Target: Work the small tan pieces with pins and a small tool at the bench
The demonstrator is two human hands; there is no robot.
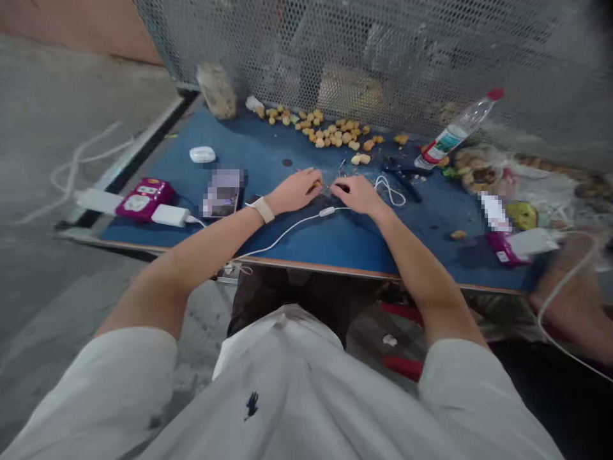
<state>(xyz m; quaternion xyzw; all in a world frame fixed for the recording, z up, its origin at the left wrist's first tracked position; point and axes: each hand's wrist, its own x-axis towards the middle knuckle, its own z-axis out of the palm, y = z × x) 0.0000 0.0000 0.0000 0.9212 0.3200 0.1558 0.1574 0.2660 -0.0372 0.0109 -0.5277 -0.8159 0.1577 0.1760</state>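
Over the middle of the blue table (182, 185), my left hand (297, 190) has its fingers curled, with a small orange-yellow bit showing at the fingertips. Just to its right, my right hand (357, 193) is bent inward, thumb and fingers near each other around something dark and too small to name. A small gap parts the two hands. Beneath them runs a white cable (292, 228) with a small inline piece. Many small round yellowish fruits (335, 136) lie behind the hands, and a few longer ones (361, 159) are closer.
On the left are a phone (224, 193), a white case (202, 154) and a purple power strip (145, 199). A bottle (457, 133), dark pliers (405, 181) and plastic bags (541, 185) stand or lie right. Another person's arm (572, 287) is at far right. Metal mesh (335, 51) rises behind.
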